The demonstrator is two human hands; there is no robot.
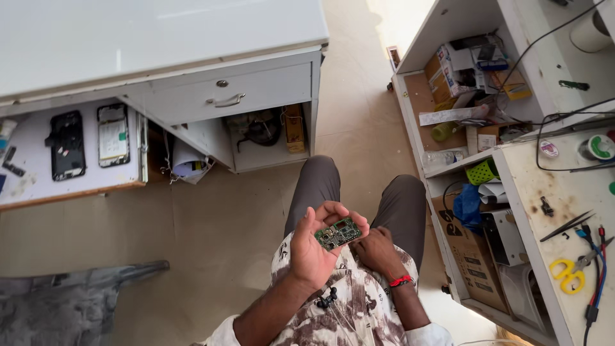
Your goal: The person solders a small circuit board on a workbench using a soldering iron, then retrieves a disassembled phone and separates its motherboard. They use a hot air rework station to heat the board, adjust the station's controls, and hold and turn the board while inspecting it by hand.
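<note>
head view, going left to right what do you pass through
grey cloth on the floor → two opened phones on the pull-out shelf → white drawer → left hand holding the green circuit board → right hand → cardboard box → yellow scissors on the workbench

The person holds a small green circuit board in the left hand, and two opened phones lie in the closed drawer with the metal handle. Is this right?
Not quite. The left hand does hold the green circuit board, but the two opened phones lie on the pulled-out white shelf at the left, not in the closed drawer with the metal handle. The head view shows this.
</note>
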